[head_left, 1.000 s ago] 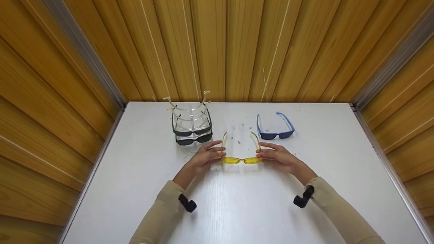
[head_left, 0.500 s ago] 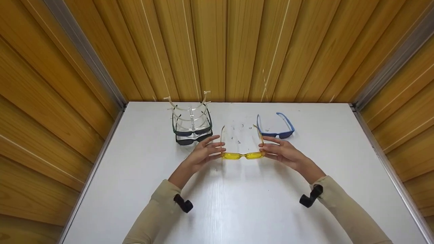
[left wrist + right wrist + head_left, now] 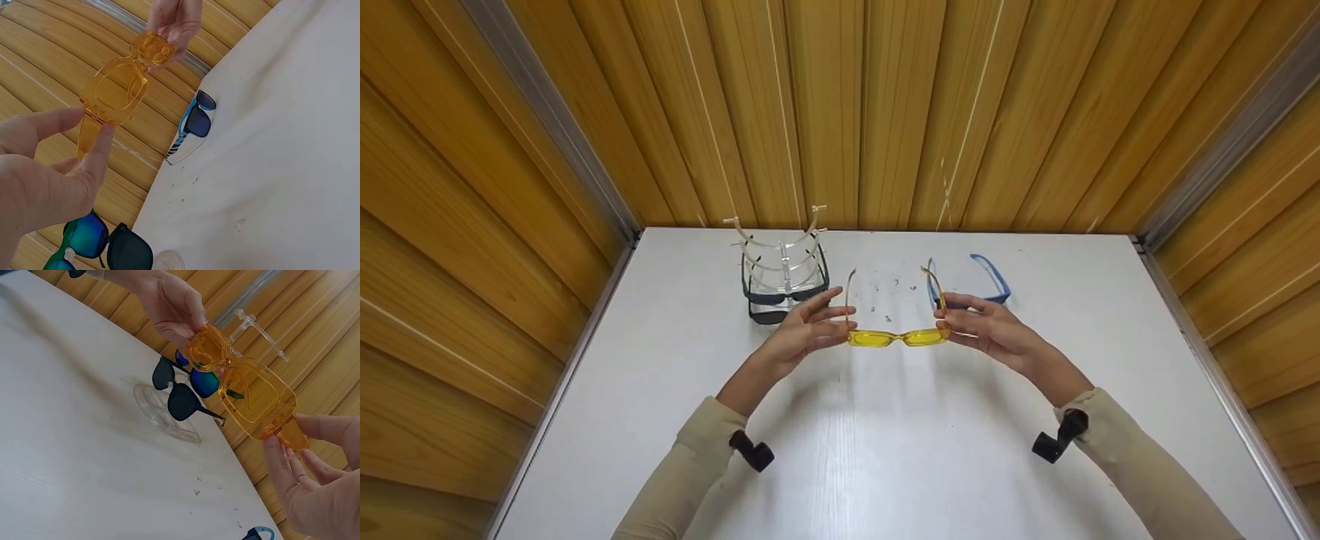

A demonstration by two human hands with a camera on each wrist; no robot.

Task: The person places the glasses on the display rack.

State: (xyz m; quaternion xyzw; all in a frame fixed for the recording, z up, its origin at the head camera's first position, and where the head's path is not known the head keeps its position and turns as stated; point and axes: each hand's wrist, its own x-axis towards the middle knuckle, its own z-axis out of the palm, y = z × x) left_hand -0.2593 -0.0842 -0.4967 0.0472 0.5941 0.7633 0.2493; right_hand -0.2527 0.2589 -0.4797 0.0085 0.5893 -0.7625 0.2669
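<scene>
Yellow see-through glasses [image 3: 871,339] are held up over the white table, arms unfolded and pointing away from me. The left hand [image 3: 802,334] pinches them at the left hinge, thumb and fingers on the frame corner in the left wrist view. At the opposite hinge the right hand [image 3: 997,334] pinches the other corner, with the orange-tinted frame [image 3: 259,399] large in the right wrist view. Beyond the left hand stands a clear display rack [image 3: 785,262]. It carries green-armed sunglasses [image 3: 767,298] and, lower down, black sunglasses [image 3: 767,318], partly covered by the left fingers.
Blue sunglasses [image 3: 997,283] lie unfolded on the table behind the right hand, their lenses [image 3: 198,122] showing in the left wrist view. Small dark marks dot the white tabletop [image 3: 885,450]. Wood-patterned walls [image 3: 825,112] rise at the back and both sides.
Both hands have raised the yellow glasses and carried them slightly away from me. The left fingers now overlap the black sunglasses; the right hand covers part of the blue pair.
</scene>
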